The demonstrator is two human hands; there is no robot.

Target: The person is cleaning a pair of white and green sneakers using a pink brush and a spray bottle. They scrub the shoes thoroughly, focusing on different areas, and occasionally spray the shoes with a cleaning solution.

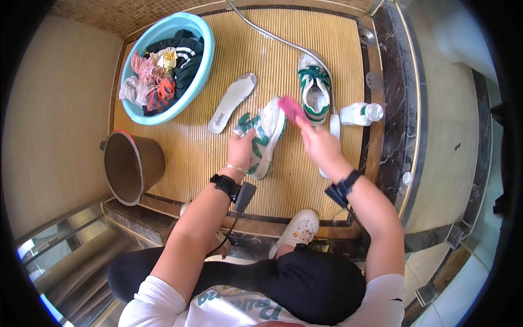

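My left hand [241, 149] is closed on a white and green sneaker [268, 128], tilted with its toe pointing away from me. In my right hand [320, 144] is a pink brush [292, 110], its head against or just beside the sneaker's toe; its bristles are hidden. The matching sneaker [315, 90], with green laces, rests beyond my right hand, its opening facing me. A pale grey insole [233, 103] lies flat to the left of the held sneaker.
A light blue basin [205, 71] heaped with clothes [163, 76] stands at the far left, a brown bucket [150, 163] nearer. A white bottle [354, 114] lies at right. The metal shower hose [272, 36] crosses the ribbed yellow floor [190, 158]. A dark stone ledge [389, 103] borders it.
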